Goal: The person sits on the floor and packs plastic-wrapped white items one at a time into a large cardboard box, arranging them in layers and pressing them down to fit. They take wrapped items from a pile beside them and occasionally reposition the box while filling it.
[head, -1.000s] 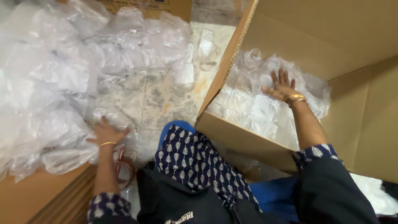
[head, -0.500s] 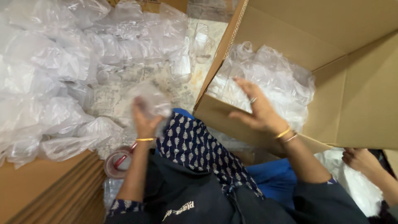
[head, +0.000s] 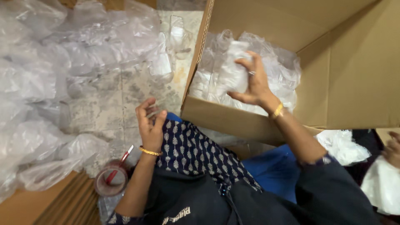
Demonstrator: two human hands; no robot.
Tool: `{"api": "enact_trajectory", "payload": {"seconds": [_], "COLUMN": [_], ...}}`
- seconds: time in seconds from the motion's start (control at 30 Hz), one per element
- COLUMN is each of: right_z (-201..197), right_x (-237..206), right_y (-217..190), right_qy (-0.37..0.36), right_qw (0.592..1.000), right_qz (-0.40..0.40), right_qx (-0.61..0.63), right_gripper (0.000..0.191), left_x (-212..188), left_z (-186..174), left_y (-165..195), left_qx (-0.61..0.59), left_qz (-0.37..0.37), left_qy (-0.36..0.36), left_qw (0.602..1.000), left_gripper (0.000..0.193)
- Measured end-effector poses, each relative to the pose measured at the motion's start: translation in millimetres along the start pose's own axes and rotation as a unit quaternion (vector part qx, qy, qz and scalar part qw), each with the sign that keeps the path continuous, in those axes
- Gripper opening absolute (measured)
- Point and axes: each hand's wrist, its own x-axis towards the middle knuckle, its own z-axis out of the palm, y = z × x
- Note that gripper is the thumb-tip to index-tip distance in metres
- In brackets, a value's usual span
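My left hand [head: 150, 125] is raised above my patterned knee, and its fingers pinch a small clear plastic piece [head: 152, 111]. My right hand [head: 253, 83] reaches into the open cardboard box [head: 233, 121] and grips a clear plastic packet [head: 232, 71] at the top of the heap. The box holds several more clear bagged packets [head: 279, 68]. Both wrists wear gold bangles.
A large pile of clear plastic bags [head: 46, 87] covers the speckled floor on the left. A tape roll [head: 109, 182] with a red-handled tool [head: 120, 163] lies beside my left arm. Another person's hand [head: 392, 146] and a white bag [head: 381, 185] are at the right edge.
My left hand came off the bag pile and drew back toward my knee with a clear piece. My right hand lifted out of the box, then went back in gripping a packet.
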Motion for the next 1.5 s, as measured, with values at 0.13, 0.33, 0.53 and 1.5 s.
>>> {"api": "enact_trajectory", "payload": {"seconds": [0.13, 0.33, 0.53, 1.5], "right_z": [58.2, 127.8, 127.3, -26.7], "right_x": [29.3, 7.4, -8.9, 84.8], "right_y": [52.9, 68.5, 87.2, 8.5], "right_qy": [-0.191, -0.496, -0.520, 0.212], "right_qw": [0.973, 0.859, 0.850, 0.971], "right_qz": [-0.086, -0.035, -0.034, -0.098], "right_qx": [-0.099, -0.123, -0.078, -0.057], "right_gripper": [0.096, 0.106, 0.102, 0.076], "left_x": [16.5, 113.7, 272.5, 157.4], "left_z": [8.3, 3.4, 19.2, 64.1], "left_y": [-19.3, -55.0, -89.2, 131.9], "left_qx": [0.035, 0.152, 0.385, 0.055], "left_qz": [-0.005, 0.049, 0.276, 0.424], "left_qy": [0.015, 0.082, 0.056, -0.047], "left_qw": [0.999, 0.984, 0.879, 0.903], "left_gripper": [0.050, 0.061, 0.083, 0.046]}}
